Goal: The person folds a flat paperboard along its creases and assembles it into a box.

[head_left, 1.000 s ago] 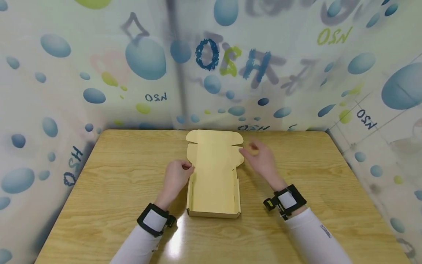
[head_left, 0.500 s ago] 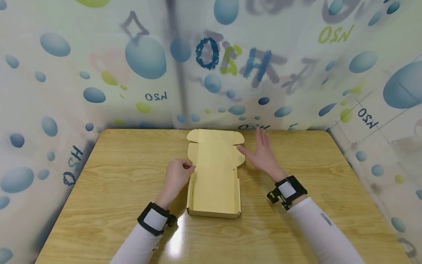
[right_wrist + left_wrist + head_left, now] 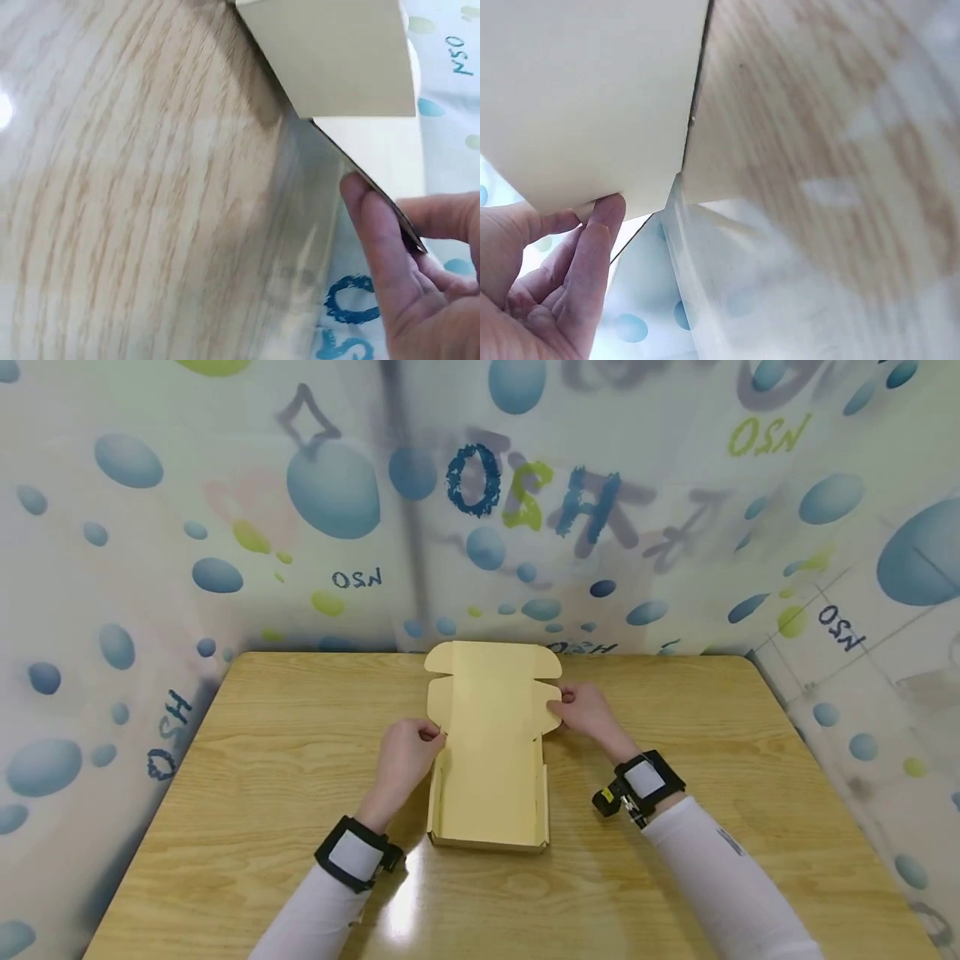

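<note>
An opened cardboard mailer box (image 3: pixel 491 793) lies on the wooden table, its tray toward the person and its lid (image 3: pixel 491 685) folded back toward the wall. My left hand (image 3: pixel 405 756) pinches the cardboard edge near the hinge at the box's left. In the left wrist view, thumb and fingertips grip the lower edge of a pale panel (image 3: pixel 592 97). My right hand (image 3: pixel 588 714) pinches the lid's right side flap (image 3: pixel 546 700). The right wrist view shows the thumb on one face and fingers (image 3: pixel 375 217) on the other. The tray holds nothing.
The wooden table (image 3: pixel 285 793) extends on both sides of the box. Behind it hangs a curtain (image 3: pixel 255 510) printed with blue and green dots and lettering, close to the lid's far edge.
The right hand's fingers spread, then closed onto the lid's right flap. The lid's far end has risen slightly. The left hand keeps its pinch at the left edge.
</note>
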The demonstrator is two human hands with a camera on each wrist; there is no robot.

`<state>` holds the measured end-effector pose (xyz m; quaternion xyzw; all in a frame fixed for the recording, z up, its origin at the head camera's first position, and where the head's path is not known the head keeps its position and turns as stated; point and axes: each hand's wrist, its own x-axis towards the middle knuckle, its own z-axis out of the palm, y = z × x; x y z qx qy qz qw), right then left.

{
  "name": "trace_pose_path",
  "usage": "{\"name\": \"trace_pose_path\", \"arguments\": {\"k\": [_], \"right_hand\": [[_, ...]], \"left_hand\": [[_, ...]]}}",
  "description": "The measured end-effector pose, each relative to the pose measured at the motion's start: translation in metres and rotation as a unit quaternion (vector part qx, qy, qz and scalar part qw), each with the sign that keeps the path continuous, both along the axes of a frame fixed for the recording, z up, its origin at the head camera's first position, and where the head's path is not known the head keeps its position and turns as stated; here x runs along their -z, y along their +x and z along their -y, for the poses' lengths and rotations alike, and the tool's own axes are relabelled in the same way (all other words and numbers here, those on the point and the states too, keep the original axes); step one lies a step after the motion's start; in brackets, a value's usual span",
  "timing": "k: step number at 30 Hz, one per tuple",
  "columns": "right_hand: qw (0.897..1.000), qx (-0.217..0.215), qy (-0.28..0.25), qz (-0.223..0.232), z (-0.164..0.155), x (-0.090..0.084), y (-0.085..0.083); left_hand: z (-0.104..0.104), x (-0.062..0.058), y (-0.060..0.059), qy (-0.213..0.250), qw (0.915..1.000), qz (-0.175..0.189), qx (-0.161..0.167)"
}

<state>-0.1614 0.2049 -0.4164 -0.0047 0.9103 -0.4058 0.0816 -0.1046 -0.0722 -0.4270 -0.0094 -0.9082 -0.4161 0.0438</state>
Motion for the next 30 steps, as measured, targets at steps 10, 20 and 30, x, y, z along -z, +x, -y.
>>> {"name": "trace_pose_path", "arguments": {"k": [10, 20, 30], "right_hand": [[0.990, 0.041, -0.024, -0.133, 0.013, -0.017, 0.013], [0.960, 0.073, -0.047, -0.266, 0.024, -0.015, 0.018], [0.945, 0.055, -0.057, -0.318, 0.027, 0.003, 0.024]], "left_hand": [[0.000, -0.006, 0.003, 0.046, 0.9982, 0.002, 0.038], [0.003, -0.005, -0.006, 0.043, 0.9984, -0.026, 0.025], [0.003, 0.006, -0.003, 0.063, 0.9977, -0.017, 0.016]]}}
